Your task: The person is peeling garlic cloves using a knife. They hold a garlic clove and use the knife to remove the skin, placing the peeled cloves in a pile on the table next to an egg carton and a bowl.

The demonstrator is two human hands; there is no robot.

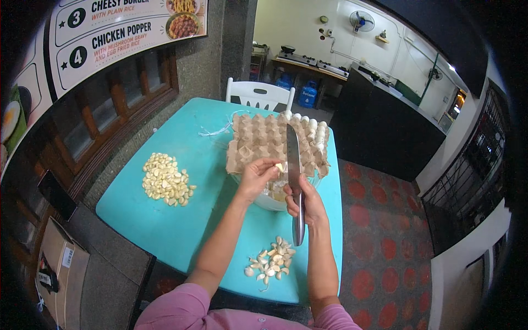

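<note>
Between the fingertips of my left hand (260, 175) is a garlic clove (280, 167). My right hand (306, 201) grips a large kitchen knife (293, 156) by its metal handle, the blade pointing up and away from me. Below both hands a bowl (270, 203) holds pale scraps, partly hidden by the hands. A heap of peeled garlic cloves (165, 179) lies at the left of the turquoise table (202, 165). Nearer to me, left of my right forearm, is a smaller pile of garlic cloves (270, 262), some with skin on.
Cardboard egg trays (258, 136), with white eggs (320, 134) along the right side, stand just behind the bowl. Pale string (216, 132) lies left of them. A white plastic chair (260, 93) stands at the far edge. At the lower left is a cardboard box (62, 268).
</note>
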